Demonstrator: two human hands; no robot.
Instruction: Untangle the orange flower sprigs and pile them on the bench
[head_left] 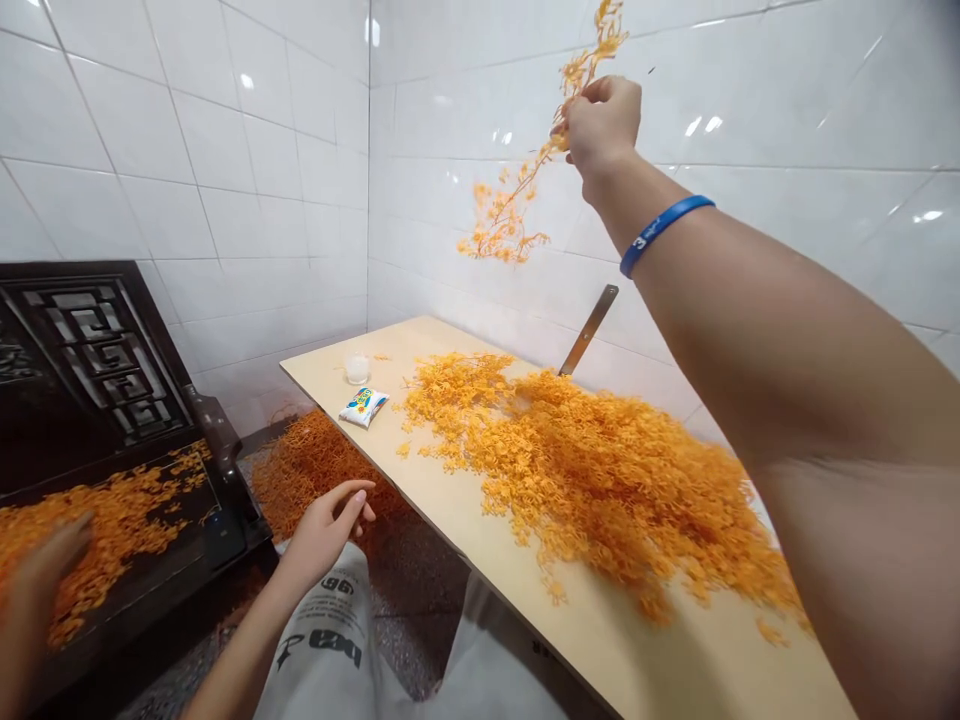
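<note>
My right hand (606,122), a blue band on its wrist, is raised before the tiled wall. Thumb and fingers pinch an orange flower sprig (510,205), which hangs down to the left and also rises above the hand. Below it, a large heap of orange flower sprigs (600,470) covers much of the table (442,505). My left hand (330,530) is low beside the table's near left edge, over my lap. Its fingers are loosely bent and apart, with nothing visible in them.
A clear cup (358,368) and a white and blue packet (364,407) stand near the table's left corner. A reddish-orange pile (315,460) lies on the floor. On the dark carved bench (150,370) are more orange blossoms, with another person's hand (64,550) over them.
</note>
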